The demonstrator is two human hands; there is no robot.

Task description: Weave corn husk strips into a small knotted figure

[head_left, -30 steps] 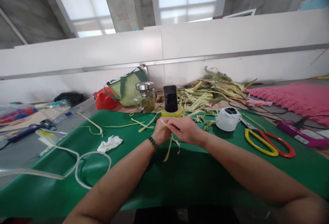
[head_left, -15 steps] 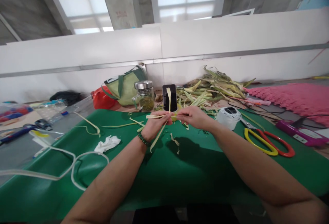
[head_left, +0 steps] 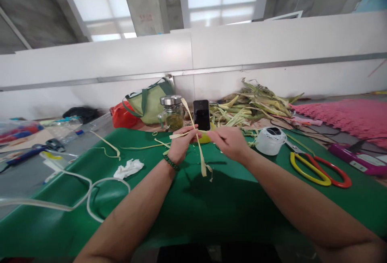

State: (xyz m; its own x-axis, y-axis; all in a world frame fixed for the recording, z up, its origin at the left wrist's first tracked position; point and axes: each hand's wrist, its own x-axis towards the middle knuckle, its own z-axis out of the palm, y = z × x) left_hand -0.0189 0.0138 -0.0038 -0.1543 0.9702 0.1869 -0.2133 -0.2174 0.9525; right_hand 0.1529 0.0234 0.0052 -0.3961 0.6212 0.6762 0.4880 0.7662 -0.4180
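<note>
The left hand (head_left: 180, 143) pinches a lengthwise strip (head_left: 202, 160) and a crosswise strip (head_left: 178, 135) of pale leaf where they intersect, while the right hand (head_left: 232, 143) grips the crosswise strip on its other side. Both strips are held above the green sheet (head_left: 217, 210), before an upright phone (head_left: 201, 114); scissors (head_left: 311, 160) with yellow and red handles lie to the right.

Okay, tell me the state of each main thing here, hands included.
Left hand, pinching pale strips
Right hand, closed on one strip
Pale strips, crossed at the left fingertips
Phone, upright, screen dark
Glass jar, lidded, partly filled
Scissors, lying down, tips hidden
Tissue, crumpled
White cord, loosely looped
</note>
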